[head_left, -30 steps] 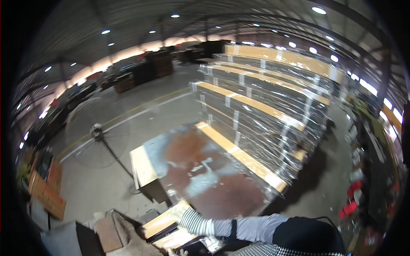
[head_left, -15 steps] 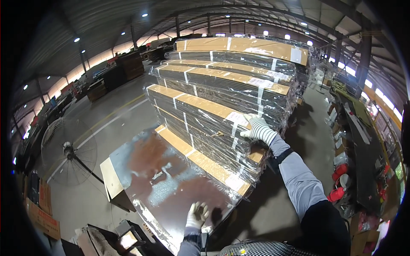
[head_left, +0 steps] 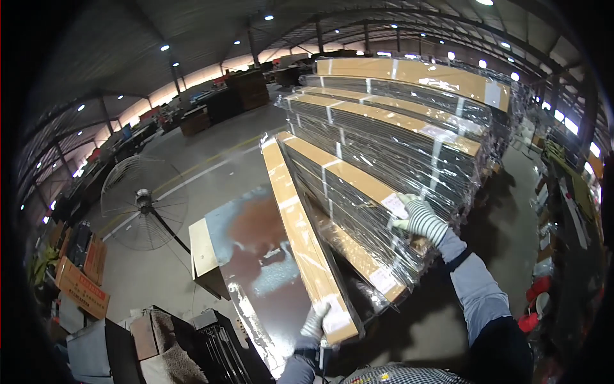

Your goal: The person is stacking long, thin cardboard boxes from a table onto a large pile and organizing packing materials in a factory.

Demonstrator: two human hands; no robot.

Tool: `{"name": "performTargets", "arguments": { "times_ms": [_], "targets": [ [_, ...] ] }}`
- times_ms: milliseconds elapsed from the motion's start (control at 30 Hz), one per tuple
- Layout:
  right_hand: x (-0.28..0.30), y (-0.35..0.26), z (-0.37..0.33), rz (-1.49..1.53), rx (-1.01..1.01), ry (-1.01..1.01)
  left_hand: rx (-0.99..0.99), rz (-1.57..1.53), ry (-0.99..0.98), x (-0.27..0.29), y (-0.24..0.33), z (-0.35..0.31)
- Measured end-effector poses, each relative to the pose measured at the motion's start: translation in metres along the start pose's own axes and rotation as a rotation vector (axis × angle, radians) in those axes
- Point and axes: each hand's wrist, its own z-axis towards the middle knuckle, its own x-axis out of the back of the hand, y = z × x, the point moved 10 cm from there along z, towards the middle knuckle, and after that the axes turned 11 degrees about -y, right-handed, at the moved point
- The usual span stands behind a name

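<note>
A long, narrow carton (head_left: 297, 224) with a tan cardboard edge slants across the metal-topped table, its near end toward me. My left hand (head_left: 314, 321), in a pale glove, is closed on that near end, thumb and some fingers partly hidden. To its right, plastic-wrapped flat packages (head_left: 368, 182) stand in a leaning row, with white straps and labels. My right hand (head_left: 425, 219), in a striped glove, grips the near upper corner of the front package, fingers over its label. A lower package (head_left: 377, 272) shows in the gap between carton and row.
The table (head_left: 259, 281) has a worn, brown and grey-blue top. A pedestal fan (head_left: 144, 200) stands on the left, cartons (head_left: 82, 288) beyond it. Dark tool-like items (head_left: 220, 349) lie at lower left. Shelving with red items (head_left: 536, 288) runs along the right.
The long carton now stands angled away from the row, toward the left. My left hand, open above the table before, has closed on its near end. My right hand stays on the front package.
</note>
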Motion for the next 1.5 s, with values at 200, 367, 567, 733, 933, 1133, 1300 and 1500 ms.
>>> {"name": "performTargets", "arguments": {
  "times_ms": [200, 367, 567, 733, 933, 1133, 1300, 1500],
  "targets": [
    [-0.045, -0.048, 0.023, -0.010, -0.273, -0.333, -0.058, 0.162, 0.830, 0.195, -0.120, -0.145],
    [-0.134, -0.164, -0.021, -0.047, -0.251, -0.087, 0.254, -0.051, 0.651, 0.190, -0.161, -0.133],
    [-0.346, -0.113, -0.135, 0.005, -0.254, -0.374, 0.551, 0.022, 0.347, 0.142, -0.235, -0.102],
    [-0.388, -0.035, -0.261, -0.092, -0.192, -0.662, 1.012, 0.243, -0.202, 0.093, -0.264, -0.146],
    [-0.366, -0.070, -0.239, -0.111, -0.101, -0.618, 0.418, -0.414, 0.472, 0.113, -0.197, -0.121],
    [-0.415, -0.102, -0.200, -0.005, 0.015, -0.613, 0.769, 0.146, 0.488, 0.158, -0.238, -0.145],
    [-0.417, -0.102, -0.238, -0.085, 0.173, -0.691, 0.302, -0.372, 0.641, 0.195, -0.236, -0.161],
    [-0.390, -0.164, -0.231, -0.122, 0.438, -0.740, 0.226, -0.381, 0.782, 0.182, -0.219, -0.234]
  ]
}}
